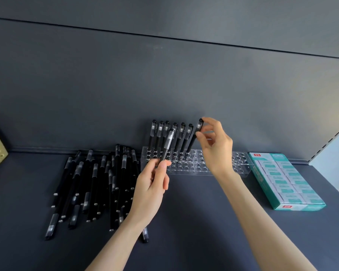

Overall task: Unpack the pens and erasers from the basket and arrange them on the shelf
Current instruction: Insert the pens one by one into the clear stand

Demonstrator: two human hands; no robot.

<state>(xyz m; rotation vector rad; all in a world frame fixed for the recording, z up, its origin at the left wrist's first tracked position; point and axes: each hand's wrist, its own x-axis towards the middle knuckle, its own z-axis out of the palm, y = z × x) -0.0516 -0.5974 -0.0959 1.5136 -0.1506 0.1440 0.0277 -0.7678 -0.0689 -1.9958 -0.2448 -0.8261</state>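
Right hand (213, 145) pinches pen (196, 135) in holder (194, 163) — left hand (153, 184) grips another.

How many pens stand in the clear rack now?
6 standing pens, side by side in the back row at the left end of the rack. A seventh, pinched by the right hand, is at the next hole. The pen in the left hand may hide another.

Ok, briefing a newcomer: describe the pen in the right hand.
Find the clear holder at the back of the shelf. Black pens stand along its rear row. Your pen is the rightmost, leaning, its cap pinched by the right hand.
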